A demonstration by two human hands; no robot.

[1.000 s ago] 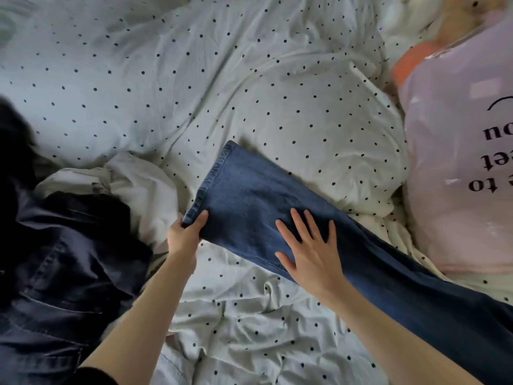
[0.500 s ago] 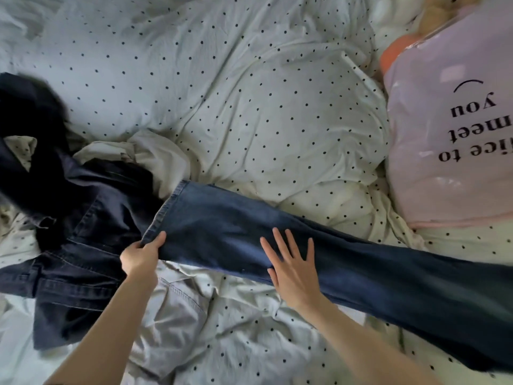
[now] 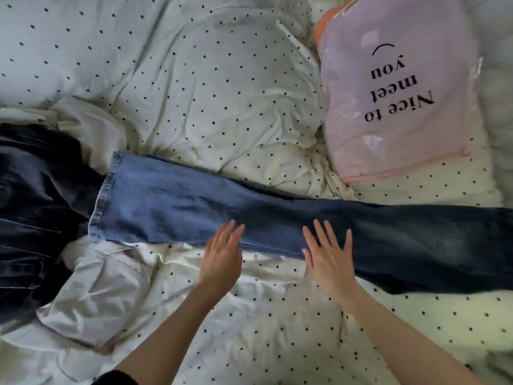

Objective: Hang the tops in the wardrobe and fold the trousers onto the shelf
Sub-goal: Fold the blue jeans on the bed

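A pair of blue jeans [image 3: 194, 207] lies stretched flat across the bed, hem at the left, legs running off the right edge. My left hand [image 3: 223, 252] rests with straight fingers on the near edge of the jeans leg. My right hand [image 3: 329, 252] lies flat and spread on the darker part of the leg, just to the right. A dark denim garment [image 3: 36, 218] is heaped at the left, under the hem. A white garment [image 3: 97, 287] lies crumpled beside and below it.
The bed is covered by a white duvet with black dots [image 3: 208, 93]. A pink plastic bag printed "Nice to meet you" [image 3: 394, 93] sits at the back right, with something orange [image 3: 323, 26] behind it.
My left hand let go of the jeans hem and moved right, and is flat on the leg near my right hand. The jeans lie straighter across the bed.
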